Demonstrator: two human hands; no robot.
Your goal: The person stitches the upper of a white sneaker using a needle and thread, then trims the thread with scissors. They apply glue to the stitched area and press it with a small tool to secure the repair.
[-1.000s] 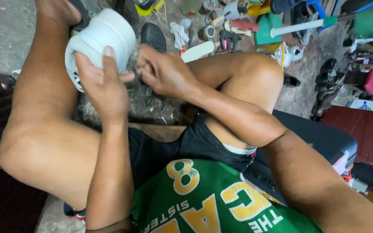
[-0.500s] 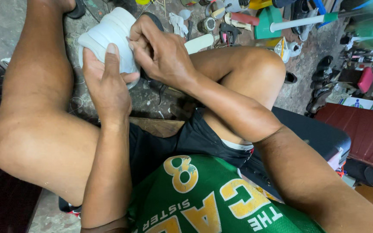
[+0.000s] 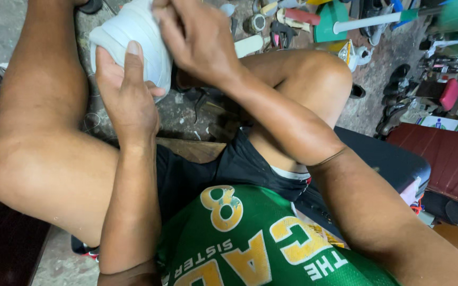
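While we are sitting with our knees drawn up, we are holding a white, rounded shoe-like object with ribbed bands [image 3: 133,42] between both hands. Our left hand [image 3: 125,92] is cupping it from below, its fingers together and pressed flat against the near side, the thumb lying along the lower edge. Our right hand [image 3: 197,39] is gripping it from above, fingers curled together and clamped over the top right part; the fingertips are running out of view at the upper edge, so we cannot tell exactly what they are pinching. The white object is sitting directly beneath the right fingers and just beyond the left fingertips, above the rough grey concrete floor [image 3: 186,114]. Past the right knuckles, well apart, a green plastic dustpan with a white handle [image 3: 335,24] is lying among scattered small tools [image 3: 282,34].
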